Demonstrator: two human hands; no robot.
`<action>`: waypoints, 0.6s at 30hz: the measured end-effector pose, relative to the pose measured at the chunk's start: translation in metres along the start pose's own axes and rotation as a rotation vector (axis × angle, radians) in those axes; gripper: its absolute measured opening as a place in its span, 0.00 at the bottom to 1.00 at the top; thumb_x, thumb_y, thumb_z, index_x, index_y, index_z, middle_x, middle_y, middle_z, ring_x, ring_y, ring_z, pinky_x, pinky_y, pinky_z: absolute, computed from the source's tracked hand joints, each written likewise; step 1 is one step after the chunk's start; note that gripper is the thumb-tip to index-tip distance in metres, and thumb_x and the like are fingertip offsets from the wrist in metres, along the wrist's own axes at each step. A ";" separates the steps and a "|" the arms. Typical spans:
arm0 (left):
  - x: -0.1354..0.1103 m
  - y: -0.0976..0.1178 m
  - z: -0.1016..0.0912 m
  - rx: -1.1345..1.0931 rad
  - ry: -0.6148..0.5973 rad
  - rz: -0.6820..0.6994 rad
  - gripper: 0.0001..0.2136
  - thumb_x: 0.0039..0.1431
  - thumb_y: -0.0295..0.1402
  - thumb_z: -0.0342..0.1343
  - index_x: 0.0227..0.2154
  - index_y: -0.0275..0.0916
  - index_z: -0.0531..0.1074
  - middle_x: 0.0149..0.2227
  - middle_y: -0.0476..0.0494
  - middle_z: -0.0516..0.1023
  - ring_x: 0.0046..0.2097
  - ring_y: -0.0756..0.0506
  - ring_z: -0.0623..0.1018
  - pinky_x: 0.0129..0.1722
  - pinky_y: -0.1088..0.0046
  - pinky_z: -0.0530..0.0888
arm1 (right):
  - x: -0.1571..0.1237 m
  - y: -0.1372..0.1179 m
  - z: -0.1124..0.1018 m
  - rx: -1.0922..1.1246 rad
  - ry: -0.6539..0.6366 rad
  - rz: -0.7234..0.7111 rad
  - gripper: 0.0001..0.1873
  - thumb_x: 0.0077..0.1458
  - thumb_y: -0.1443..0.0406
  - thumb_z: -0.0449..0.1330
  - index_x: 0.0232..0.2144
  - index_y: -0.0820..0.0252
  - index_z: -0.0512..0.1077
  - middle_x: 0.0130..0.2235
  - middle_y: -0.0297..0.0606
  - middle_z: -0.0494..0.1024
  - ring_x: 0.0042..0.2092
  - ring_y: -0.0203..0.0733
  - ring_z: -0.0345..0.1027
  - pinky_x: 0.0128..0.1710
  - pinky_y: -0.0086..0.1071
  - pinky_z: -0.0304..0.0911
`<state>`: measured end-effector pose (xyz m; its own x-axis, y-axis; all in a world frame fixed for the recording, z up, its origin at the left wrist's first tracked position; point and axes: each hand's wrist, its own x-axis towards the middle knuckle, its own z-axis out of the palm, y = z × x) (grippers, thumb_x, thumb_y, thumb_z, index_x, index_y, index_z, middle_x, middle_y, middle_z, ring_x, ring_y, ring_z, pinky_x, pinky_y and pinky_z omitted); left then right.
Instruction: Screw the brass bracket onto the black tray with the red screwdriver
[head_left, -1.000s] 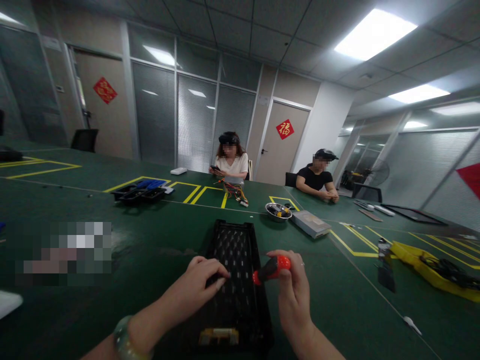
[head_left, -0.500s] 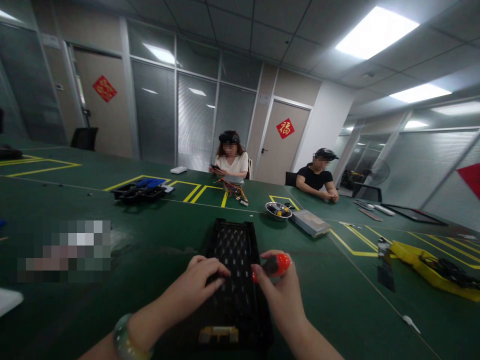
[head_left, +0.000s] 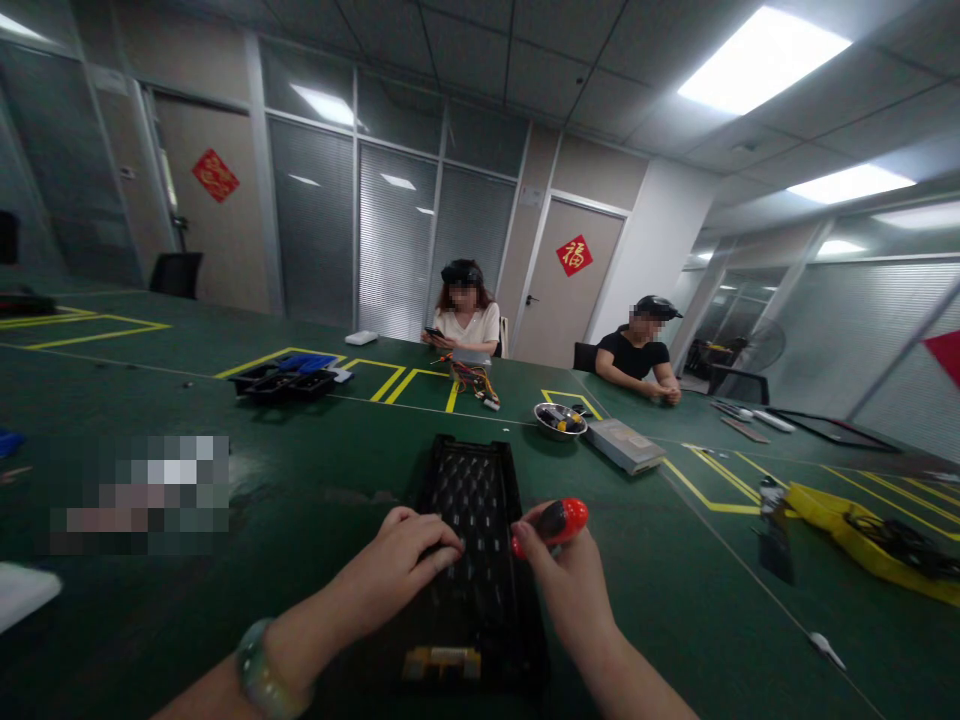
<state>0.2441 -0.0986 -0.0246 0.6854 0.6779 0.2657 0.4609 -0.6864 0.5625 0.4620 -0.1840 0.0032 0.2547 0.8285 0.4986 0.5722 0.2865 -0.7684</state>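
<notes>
My right hand's (head_left: 571,575) fingers grasp a red-and-black screwdriver (head_left: 566,518) at the three o'clock edge of a black case (head_left: 484,500), which lies on the bench (head_left: 675,590) at my twelve o'clock. My left hand (head_left: 415,548) curls over it from nine o'clock, though I cannot tell whether those fingers grip anything. Beyond the case, a metal bowl (head_left: 541,425) sits toward one o'clock.

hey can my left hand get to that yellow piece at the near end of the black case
Probably yes: the yellow piece lies uncovered in the black case, and nothing visible stands between it and your left hand.
</notes>
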 end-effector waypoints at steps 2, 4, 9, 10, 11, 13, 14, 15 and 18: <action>0.000 0.000 0.000 0.014 -0.007 0.005 0.09 0.67 0.39 0.50 0.40 0.46 0.75 0.42 0.52 0.78 0.46 0.44 0.71 0.52 0.64 0.60 | 0.000 -0.001 0.000 0.010 0.003 0.006 0.12 0.57 0.56 0.62 0.29 0.58 0.74 0.28 0.35 0.77 0.32 0.42 0.70 0.34 0.32 0.61; 0.001 0.000 -0.001 0.022 -0.012 0.014 0.09 0.67 0.39 0.50 0.40 0.46 0.75 0.41 0.52 0.79 0.46 0.44 0.72 0.52 0.64 0.59 | 0.000 -0.002 0.000 0.014 0.001 0.007 0.13 0.57 0.56 0.62 0.29 0.59 0.74 0.28 0.34 0.77 0.32 0.41 0.69 0.34 0.31 0.61; 0.001 -0.003 0.000 0.030 -0.006 0.042 0.10 0.67 0.39 0.50 0.40 0.47 0.76 0.42 0.52 0.79 0.45 0.45 0.74 0.53 0.64 0.58 | 0.000 -0.002 0.000 0.016 -0.002 0.001 0.14 0.58 0.55 0.61 0.28 0.59 0.73 0.27 0.34 0.76 0.31 0.41 0.69 0.33 0.31 0.61; 0.001 -0.003 0.000 0.030 -0.005 0.049 0.10 0.67 0.39 0.49 0.40 0.47 0.76 0.42 0.52 0.79 0.45 0.45 0.74 0.53 0.63 0.58 | 0.001 -0.002 0.000 0.015 0.004 -0.003 0.14 0.58 0.55 0.61 0.28 0.59 0.73 0.27 0.35 0.76 0.31 0.41 0.69 0.32 0.31 0.61; 0.001 -0.004 0.000 0.030 -0.005 0.055 0.10 0.67 0.39 0.49 0.41 0.47 0.76 0.42 0.51 0.79 0.45 0.45 0.74 0.53 0.63 0.57 | 0.001 -0.002 0.000 0.014 0.008 -0.007 0.14 0.58 0.55 0.61 0.28 0.59 0.73 0.27 0.35 0.76 0.31 0.41 0.69 0.32 0.31 0.61; 0.001 -0.006 0.001 0.027 -0.007 0.060 0.10 0.67 0.39 0.49 0.40 0.47 0.76 0.42 0.51 0.80 0.46 0.45 0.74 0.53 0.63 0.57 | 0.001 -0.001 0.000 0.013 0.009 -0.009 0.14 0.58 0.55 0.61 0.28 0.59 0.73 0.27 0.34 0.75 0.30 0.41 0.69 0.32 0.31 0.62; 0.002 -0.007 0.001 0.026 -0.009 0.058 0.10 0.67 0.39 0.50 0.40 0.47 0.76 0.42 0.51 0.80 0.46 0.46 0.74 0.53 0.63 0.56 | 0.001 -0.001 0.000 0.014 0.007 -0.008 0.14 0.58 0.55 0.61 0.28 0.59 0.73 0.27 0.34 0.75 0.30 0.41 0.69 0.32 0.31 0.62; 0.002 -0.007 0.001 0.026 -0.010 0.055 0.10 0.67 0.39 0.50 0.40 0.47 0.77 0.42 0.51 0.80 0.46 0.46 0.74 0.53 0.62 0.56 | 0.001 -0.001 0.001 0.017 0.005 -0.009 0.14 0.58 0.55 0.61 0.28 0.59 0.73 0.27 0.34 0.75 0.30 0.41 0.69 0.32 0.31 0.62; 0.002 -0.008 0.001 0.035 0.000 0.039 0.10 0.65 0.40 0.52 0.38 0.47 0.78 0.41 0.51 0.79 0.45 0.45 0.74 0.53 0.62 0.56 | 0.001 -0.001 0.001 0.021 0.003 -0.013 0.14 0.58 0.55 0.61 0.28 0.59 0.72 0.27 0.35 0.75 0.31 0.42 0.69 0.33 0.32 0.62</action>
<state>0.2426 -0.0919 -0.0292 0.7031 0.6505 0.2871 0.4532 -0.7211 0.5240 0.4607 -0.1831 0.0041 0.2495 0.8232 0.5100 0.5588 0.3077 -0.7701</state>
